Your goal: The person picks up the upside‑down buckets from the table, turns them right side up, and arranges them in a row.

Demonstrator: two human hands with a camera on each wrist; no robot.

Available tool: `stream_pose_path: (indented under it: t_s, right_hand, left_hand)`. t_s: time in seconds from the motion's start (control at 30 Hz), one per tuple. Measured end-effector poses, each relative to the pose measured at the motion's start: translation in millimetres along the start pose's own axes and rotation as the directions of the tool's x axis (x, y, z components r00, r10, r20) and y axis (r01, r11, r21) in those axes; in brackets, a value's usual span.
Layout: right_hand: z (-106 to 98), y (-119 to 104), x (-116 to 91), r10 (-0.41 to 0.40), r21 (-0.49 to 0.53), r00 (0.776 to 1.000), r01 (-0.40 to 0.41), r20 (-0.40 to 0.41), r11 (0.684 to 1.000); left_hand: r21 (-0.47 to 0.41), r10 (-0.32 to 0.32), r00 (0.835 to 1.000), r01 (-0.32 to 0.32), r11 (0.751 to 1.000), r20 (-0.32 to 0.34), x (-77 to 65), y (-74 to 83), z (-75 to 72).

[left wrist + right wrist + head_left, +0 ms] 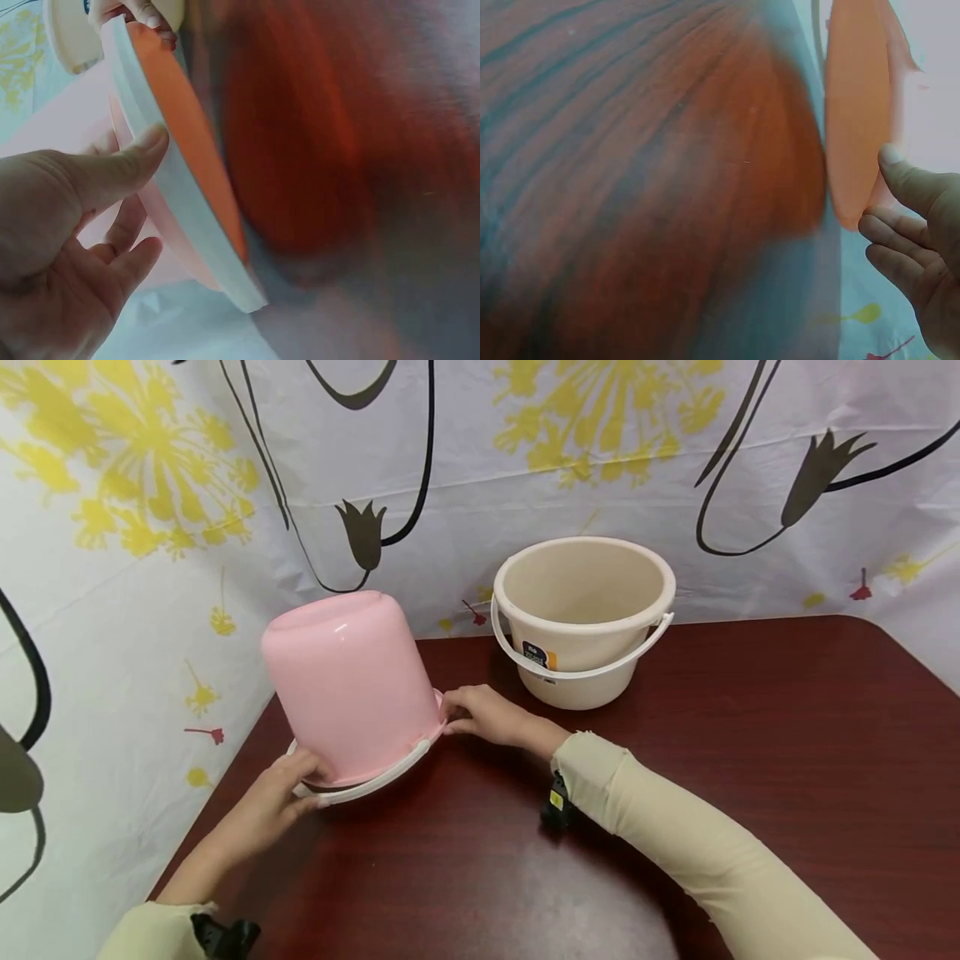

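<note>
A pink bucket (348, 685) is upside down and tilted at the left of the table, its base up and its mouth facing down. Its white handle (382, 781) lies along the near side of the rim. My left hand (266, 802) grips the rim and handle at the near left, thumb (124, 169) over the white band in the left wrist view. On the opposite side, my right hand (487, 714) pinches the rim between thumb and fingers. The bucket's inside (859, 105) looks orange in the right wrist view, with the rim angled over the tabletop.
A cream bucket (585, 652) stands upright at the back of the dark red table (750, 735), its handle hanging in front. Behind and to the left hangs a white cloth (465, 468) with yellow and grey flower prints.
</note>
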State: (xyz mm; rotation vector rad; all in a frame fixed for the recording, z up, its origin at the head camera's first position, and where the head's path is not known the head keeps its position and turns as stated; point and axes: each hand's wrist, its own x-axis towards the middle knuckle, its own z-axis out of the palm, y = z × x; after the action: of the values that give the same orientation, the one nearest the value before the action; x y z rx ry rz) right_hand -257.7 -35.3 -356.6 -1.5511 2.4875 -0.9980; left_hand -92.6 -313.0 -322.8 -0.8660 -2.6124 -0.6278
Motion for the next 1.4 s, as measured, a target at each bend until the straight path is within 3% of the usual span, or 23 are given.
stream_pose_path:
  t_s: [0.3, 0.53, 0.63, 0.8, 1.0, 1.13, 1.4]
  right_hand:
    - [-28.6, -8.5, -8.2, -0.019, -0.010, 0.997, 0.019, -0.076, 1.000]
    - [-52.1, -20.2, -10.4, -0.034, -0.089, 0.986, 0.020, -0.160, 0.996]
    - [-59.8, -24.9, -10.1, -0.042, -0.101, 0.985, 0.025, -0.169, 0.995]
    - [-70.9, -31.6, -8.9, -0.044, -0.106, 0.986, 0.027, -0.161, 0.994]
    - [-79.3, -38.1, -10.8, -0.024, -0.101, 0.989, 0.009, -0.149, 0.995]
    - [-87.5, -42.4, -10.8, -0.020, -0.109, 0.987, 0.003, -0.159, 0.994]
    - [-109.4, -54.7, -1.9, 0.013, -0.070, 0.962, -0.034, -0.274, 0.997]
  left_hand:
    - [-0.075, 0.012, 0.996, -0.005, 0.997, 0.091, 24.4, 14.0, -25.9]
    - [-0.151, -0.053, 0.986, 0.077, 0.985, 0.159, 39.8, 27.0, -46.4]
    - [-0.186, -0.043, 0.984, 0.076, 0.980, 0.175, 44.6, 29.6, -53.3]
    - [-0.342, 0.045, 0.983, 0.018, 0.939, 0.176, 52.9, 29.7, -62.0]
    - [-0.439, 0.127, 0.980, -0.047, 0.897, 0.153, 60.9, 29.2, -67.4]
    - [-0.506, 0.117, 0.978, -0.013, 0.862, 0.174, 65.3, 32.2, -71.8]
    - [-0.624, 0.075, 0.980, 0.058, 0.780, 0.184, 78.8, 35.8, -84.4]
